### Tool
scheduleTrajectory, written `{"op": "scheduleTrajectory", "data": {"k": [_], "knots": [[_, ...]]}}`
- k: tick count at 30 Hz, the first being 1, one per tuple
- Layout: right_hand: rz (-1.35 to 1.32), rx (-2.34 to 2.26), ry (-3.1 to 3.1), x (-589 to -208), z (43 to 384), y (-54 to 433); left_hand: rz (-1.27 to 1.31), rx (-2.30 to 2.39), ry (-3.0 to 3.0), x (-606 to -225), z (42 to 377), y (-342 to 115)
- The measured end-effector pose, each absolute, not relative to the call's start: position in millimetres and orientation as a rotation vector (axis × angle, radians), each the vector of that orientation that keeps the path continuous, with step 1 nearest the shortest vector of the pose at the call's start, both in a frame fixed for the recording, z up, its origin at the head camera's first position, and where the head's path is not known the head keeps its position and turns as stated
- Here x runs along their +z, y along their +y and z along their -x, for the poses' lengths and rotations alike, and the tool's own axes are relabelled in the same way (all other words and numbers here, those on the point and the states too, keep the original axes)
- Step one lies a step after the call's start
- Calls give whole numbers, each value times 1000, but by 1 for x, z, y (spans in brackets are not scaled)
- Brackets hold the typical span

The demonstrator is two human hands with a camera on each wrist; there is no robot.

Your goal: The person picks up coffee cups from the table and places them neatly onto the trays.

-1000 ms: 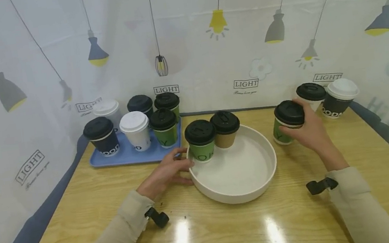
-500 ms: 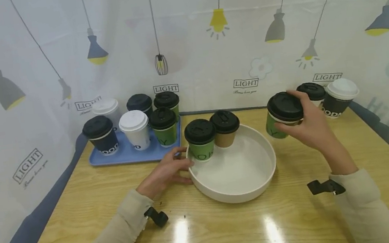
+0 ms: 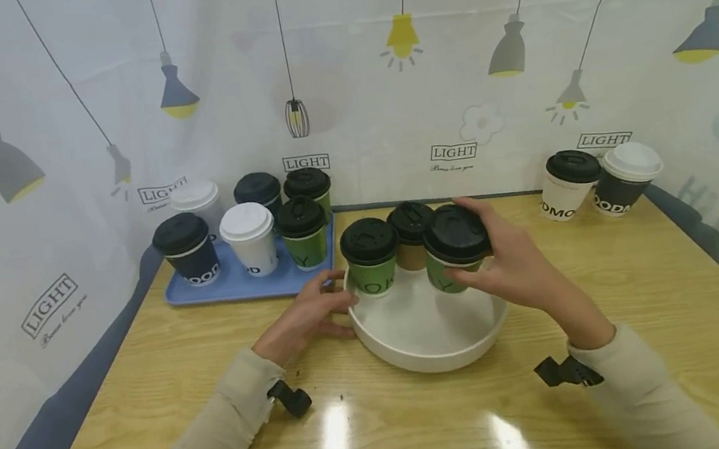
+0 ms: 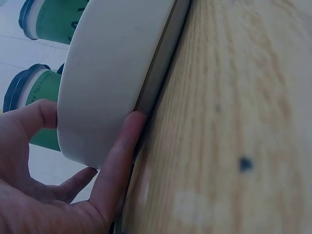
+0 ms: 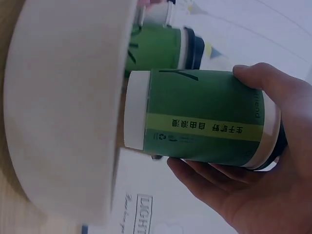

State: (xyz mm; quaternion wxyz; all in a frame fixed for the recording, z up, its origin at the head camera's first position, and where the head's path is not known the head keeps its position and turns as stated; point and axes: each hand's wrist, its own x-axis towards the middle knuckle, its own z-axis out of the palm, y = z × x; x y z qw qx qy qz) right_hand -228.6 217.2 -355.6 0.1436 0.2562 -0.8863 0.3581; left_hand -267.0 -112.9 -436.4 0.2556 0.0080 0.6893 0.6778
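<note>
My right hand (image 3: pixel 509 261) grips a green paper coffee cup (image 3: pixel 447 277) with a black lid, thumb and fingers around its upper part. The cup is upright over the right half of a round white tray (image 3: pixel 434 360); in the right wrist view its white base (image 5: pixel 137 109) shows just past the tray wall. My left hand (image 3: pixel 309 316) holds the tray's left edge, one finger bent at the rim and another low along the outer wall in the left wrist view. Inside the tray stand another green cup (image 3: pixel 374 276) and a brown cup (image 3: pixel 411 257), both black-lidded.
Behind on the left, a blue tray (image 3: pixel 238 291) carries several lidded cups, including a white one (image 3: pixel 257 246). A white cup (image 3: pixel 563 197) and a dark, white-lidded cup (image 3: pixel 619 192) stand at the back right. A printed cloth (image 3: pixel 372 115) hangs behind the wooden table (image 3: pixel 416 431).
My right hand has lifted the green cup off the table at the right and carried it left over the round tray. My left hand has stayed at the tray's edge.
</note>
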Motion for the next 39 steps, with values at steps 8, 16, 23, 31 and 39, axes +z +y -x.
{"op": "scheduleTrajectory", "data": {"k": [8,16,23,31,39], "knots": [[-804,1091,-2652,-369,218,183,-33,1848,1850,-434,264,-113],[-864,1129,-2656,-381,211,161,-42,1843,1869,-434,265,-113],[-910,1126,-2666,-386,209,152,-38,1852,1859,-435,266,-112],[-873,1141,-2669,-389,206,147,-45,1854,1853,-435,267,-112],[-889,1186,-2690,-389,205,146,-45,1858,1859,-435,266,-111]]}}
